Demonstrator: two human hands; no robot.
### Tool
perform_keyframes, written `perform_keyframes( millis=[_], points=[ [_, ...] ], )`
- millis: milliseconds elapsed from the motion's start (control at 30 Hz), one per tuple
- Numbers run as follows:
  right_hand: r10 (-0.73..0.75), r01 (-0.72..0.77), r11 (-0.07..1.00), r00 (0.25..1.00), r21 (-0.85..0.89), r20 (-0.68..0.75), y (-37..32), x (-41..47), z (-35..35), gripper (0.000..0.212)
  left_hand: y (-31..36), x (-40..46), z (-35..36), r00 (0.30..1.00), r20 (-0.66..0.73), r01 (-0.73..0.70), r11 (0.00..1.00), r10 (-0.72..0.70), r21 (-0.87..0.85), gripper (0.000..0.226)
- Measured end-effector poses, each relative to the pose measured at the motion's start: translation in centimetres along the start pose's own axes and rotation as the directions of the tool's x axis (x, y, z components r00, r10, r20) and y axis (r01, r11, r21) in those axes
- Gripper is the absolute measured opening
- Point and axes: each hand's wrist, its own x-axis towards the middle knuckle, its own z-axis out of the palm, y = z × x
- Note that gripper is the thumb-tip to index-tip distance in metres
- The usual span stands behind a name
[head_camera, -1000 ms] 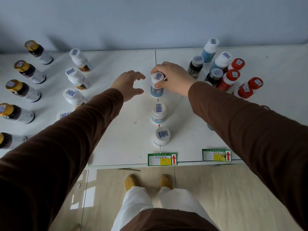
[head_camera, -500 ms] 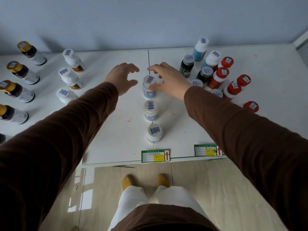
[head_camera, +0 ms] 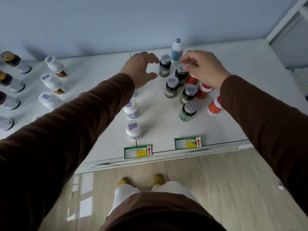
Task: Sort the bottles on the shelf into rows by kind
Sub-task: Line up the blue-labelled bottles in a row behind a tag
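Reaching out over the white shelf (head_camera: 225, 130), both hands spread and holding nothing. Left hand (head_camera: 141, 69) hovering with fingers curled apart, thumb low, just left of the rearmost dark green bottle (head_camera: 164, 67). Right hand (head_camera: 204, 69) hanging over the cluster just right of that same bottle, fingers loosely parted, fingertips (head_camera: 184, 61) close above the grey cap of a second dark bottle (head_camera: 180, 75); touching or not, cannot tell. Behind the rearmost dark green bottle, near the wall, standing alone, a tall white-and-blue bottle (head_camera: 177, 50). Nearer the shelf's front edge from that landmark, three more dark green bottles (head_camera: 171, 88) (head_camera: 188, 94) (head_camera: 187, 110), upright, in a loose line. Right of those, partly hidden under the right hand and sleeve, orange-red bottles (head_camera: 215, 105) with white tops. Left of the landmark and forward, a row of small white bottles (head_camera: 133, 129) with blue labels running toward the front edge, the farthest one mostly covered by the left sleeve. Far left of the landmark, a row of white bottles with brown labels (head_camera: 56, 66), and beyond it brown bottles with gold caps (head_camera: 15, 61). On the front edge, two green price tags (head_camera: 138, 151) (head_camera: 187, 143) with red arrows.
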Motion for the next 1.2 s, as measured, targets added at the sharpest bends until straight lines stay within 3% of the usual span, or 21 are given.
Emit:
perform_keyframes(
  millis=[200,500,967,1200],
  points=[
    [-0.023,0.026,0.998,0.998,-0.061,0.051,1.7,-3.2,-1.0,0.022,3.7,-0.7,3.1,0.997,0.064,-0.039,0.999,0.040,-0.020,0.043],
    [-0.008,0.006,0.998,0.999,-0.057,-0.034,3.4,-5.0,-2.0,0.022,4.5,-0.6,4.2,0.996,0.092,0.003,1.000,-0.001,-0.011,0.043],
    [0.059,-0.068,0.989,0.996,-0.134,-0.066,1.8,2.9,-2.2,0.026,1.1,7.9,0.3,0.995,0.102,-0.005,1.000,0.005,-0.004,0.039],
    [0.071,-0.078,0.969,0.997,-0.233,-0.036,3.1,8.7,-2.2,0.031,-0.9,14.6,1.1,0.983,0.159,0.094,0.995,-0.089,-0.023,0.044]
  ],
)
